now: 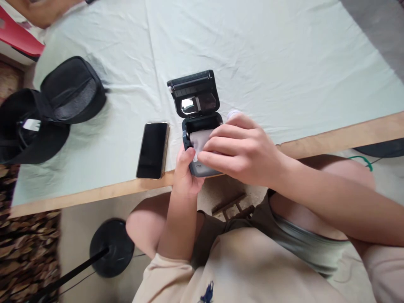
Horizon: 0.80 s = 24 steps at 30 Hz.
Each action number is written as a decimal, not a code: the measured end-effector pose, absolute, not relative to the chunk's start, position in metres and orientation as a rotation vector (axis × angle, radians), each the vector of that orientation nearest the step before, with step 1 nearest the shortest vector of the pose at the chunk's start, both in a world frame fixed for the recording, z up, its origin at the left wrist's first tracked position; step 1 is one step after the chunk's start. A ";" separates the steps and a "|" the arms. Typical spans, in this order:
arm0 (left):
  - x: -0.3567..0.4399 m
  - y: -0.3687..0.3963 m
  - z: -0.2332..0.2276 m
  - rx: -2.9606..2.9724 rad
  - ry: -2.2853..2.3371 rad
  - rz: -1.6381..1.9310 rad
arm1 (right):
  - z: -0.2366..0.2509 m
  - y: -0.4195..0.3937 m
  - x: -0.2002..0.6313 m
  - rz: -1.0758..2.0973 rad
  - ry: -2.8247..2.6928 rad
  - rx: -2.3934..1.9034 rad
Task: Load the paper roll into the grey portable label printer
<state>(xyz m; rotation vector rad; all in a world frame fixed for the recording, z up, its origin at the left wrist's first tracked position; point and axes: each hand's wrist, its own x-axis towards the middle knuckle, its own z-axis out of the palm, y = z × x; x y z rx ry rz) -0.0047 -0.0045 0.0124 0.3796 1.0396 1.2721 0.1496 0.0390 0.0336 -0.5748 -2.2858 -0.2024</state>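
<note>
A small dark printer [199, 126] sits at the near edge of the table [315, 63], its lid [194, 93] swung up and back so the paper bay faces the person. The left hand [186, 170] comes up from under the edge and closes around the printer's near left corner, thumb pressed on the front, which braces the body against sliding on the pale cloth. The right hand [240, 149] lies flat over the open bay with its fingers [210, 159] stretched out and loosely together, pressing on the white paper [199, 140] that shows in the bay; whether it pinches the sheet or only rests on it is hard to tell, since the hand covers most of it. A small pale round thing peeps out just behind the right knuckles, too hidden to name.

A black phone [153, 149] lies face up just beside the printer on the left, its lower end close to the wooden table rim. Farther left, well apart, a black case [74, 89] lies unzipped with its lid [28, 130] folded open toward the corner. Behind the printer and to the right the cloth offers wide flat room. In the far left corner another person's arm [41, 10] rests beside something red [19, 35].
</note>
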 end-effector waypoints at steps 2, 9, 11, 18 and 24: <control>-0.005 -0.003 0.012 0.384 1.014 1.298 | 0.032 0.040 0.150 -0.132 -2.332 -0.504; -0.004 -0.002 0.005 0.448 1.019 1.358 | 0.046 0.051 0.165 0.280 -2.107 -0.657; -0.004 -0.004 0.002 0.504 1.022 1.335 | 0.050 0.057 0.169 0.362 -1.949 -0.814; -0.008 -0.008 -0.001 0.638 0.982 1.309 | 0.054 0.070 0.171 0.732 -1.803 -0.834; -0.007 -0.010 0.007 0.548 1.031 1.299 | 0.047 0.062 0.167 0.541 -2.105 -0.728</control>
